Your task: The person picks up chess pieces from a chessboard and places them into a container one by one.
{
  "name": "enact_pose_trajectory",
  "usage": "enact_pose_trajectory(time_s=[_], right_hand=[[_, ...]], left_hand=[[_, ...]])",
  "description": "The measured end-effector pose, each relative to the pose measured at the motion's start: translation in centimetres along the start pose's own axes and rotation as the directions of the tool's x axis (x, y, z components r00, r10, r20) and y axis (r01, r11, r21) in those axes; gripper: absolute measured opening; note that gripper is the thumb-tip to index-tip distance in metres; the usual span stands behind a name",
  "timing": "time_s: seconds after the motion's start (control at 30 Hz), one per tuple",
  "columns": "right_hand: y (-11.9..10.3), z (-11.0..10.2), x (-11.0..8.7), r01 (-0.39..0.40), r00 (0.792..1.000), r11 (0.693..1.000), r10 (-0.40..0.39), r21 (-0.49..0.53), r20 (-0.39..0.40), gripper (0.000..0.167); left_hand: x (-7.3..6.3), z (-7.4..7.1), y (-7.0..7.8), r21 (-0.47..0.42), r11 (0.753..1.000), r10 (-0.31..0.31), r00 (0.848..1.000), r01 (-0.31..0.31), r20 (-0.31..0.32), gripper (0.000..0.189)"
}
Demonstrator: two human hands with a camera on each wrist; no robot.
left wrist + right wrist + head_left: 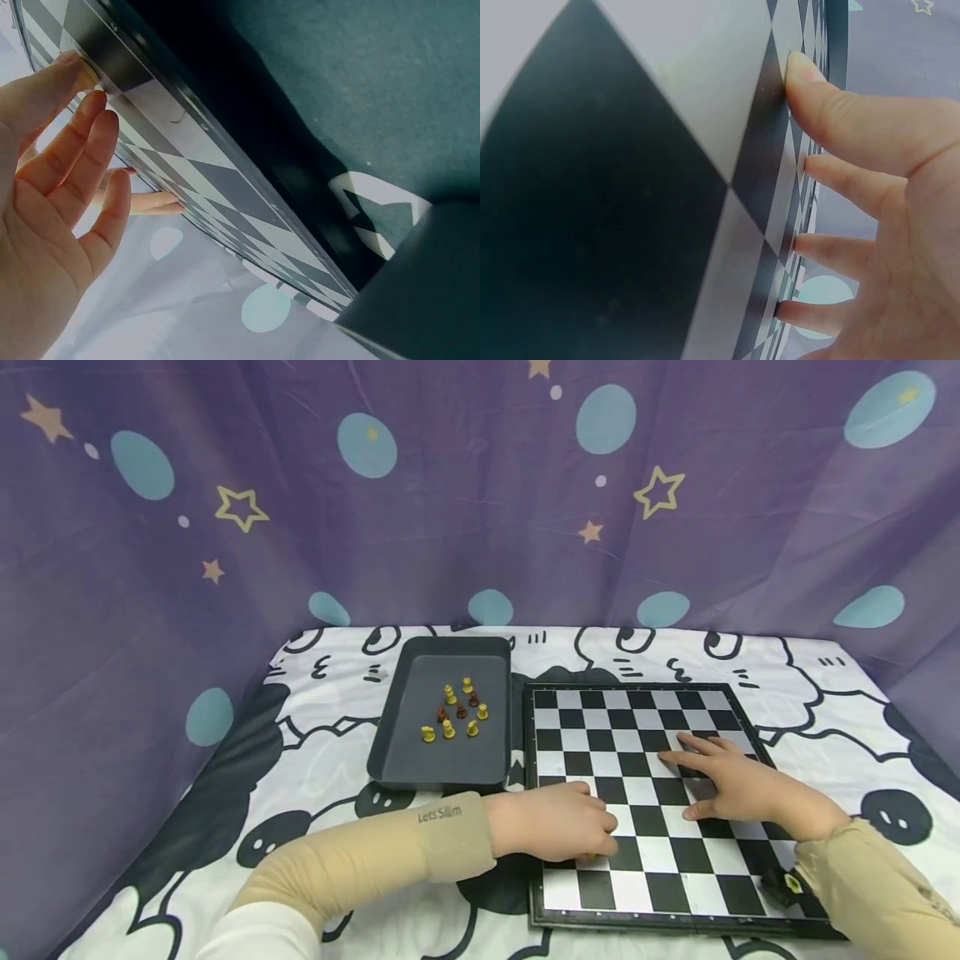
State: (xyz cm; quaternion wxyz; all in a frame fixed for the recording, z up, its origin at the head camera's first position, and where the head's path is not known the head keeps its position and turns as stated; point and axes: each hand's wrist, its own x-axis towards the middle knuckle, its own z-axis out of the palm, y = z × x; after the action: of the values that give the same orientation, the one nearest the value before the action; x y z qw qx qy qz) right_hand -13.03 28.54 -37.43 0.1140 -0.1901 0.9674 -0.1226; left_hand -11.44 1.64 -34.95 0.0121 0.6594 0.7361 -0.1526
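Note:
My left hand point(558, 822) is over the near left squares of the black-and-white chessboard point(641, 817). It pinches a small yellow chess piece point(588, 857), mostly hidden by the fingers; a sliver of the yellow piece point(90, 75) shows at the fingertips in the left wrist view, close to a dark square. The right hand point(738, 781) rests on the right half of the board with its fingers spread, holding nothing. In the right wrist view, the thumb point(810, 82) and the fingertips of the right hand point(877, 217) meet the board surface.
A dark grey tray point(442, 768) lies left of the board, with several yellow chess pieces point(448, 728) and a few brown ones point(461, 712) standing or lying in it. A patterned cloth point(330, 693) covers the table, and a purple curtain point(465, 527) hangs behind.

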Motion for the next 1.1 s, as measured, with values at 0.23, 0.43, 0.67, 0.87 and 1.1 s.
enact_pose_trajectory(time_s=[0.23,0.43,0.67,0.87,1.1], right_hand=[[-0.1,0.0,-0.1,0.001,1.000,1.000,-0.001,0.002,0.001,0.082],[0.0,0.0,-0.1,-0.001,1.000,1.000,0.001,-0.004,0.005,0.082],[0.0,0.1,-0.1,0.001,1.000,1.000,-0.001,-0.009,0.008,0.082],[0.0,0.1,0.0,-0.004,1.000,1.000,0.004,-0.004,0.002,0.082],[0.0,0.0,0.0,0.000,1.000,1.000,0.000,-0.004,-0.002,0.081]], left_hand=[[-0.1,0.0,-0.2,0.008,1.000,-0.010,1.000,0.010,0.013,0.015],[0.0,0.2,-0.4,0.008,1.000,-0.012,1.000,0.012,0.023,0.018],[0.1,0.3,-0.6,-0.025,0.999,-0.020,0.999,0.022,0.044,0.020],[0.1,0.3,-0.9,-0.027,0.999,-0.036,0.998,0.038,0.053,0.010],[-0.2,0.1,-1.6,-0.048,0.996,-0.071,0.997,0.071,0.017,0.012]])
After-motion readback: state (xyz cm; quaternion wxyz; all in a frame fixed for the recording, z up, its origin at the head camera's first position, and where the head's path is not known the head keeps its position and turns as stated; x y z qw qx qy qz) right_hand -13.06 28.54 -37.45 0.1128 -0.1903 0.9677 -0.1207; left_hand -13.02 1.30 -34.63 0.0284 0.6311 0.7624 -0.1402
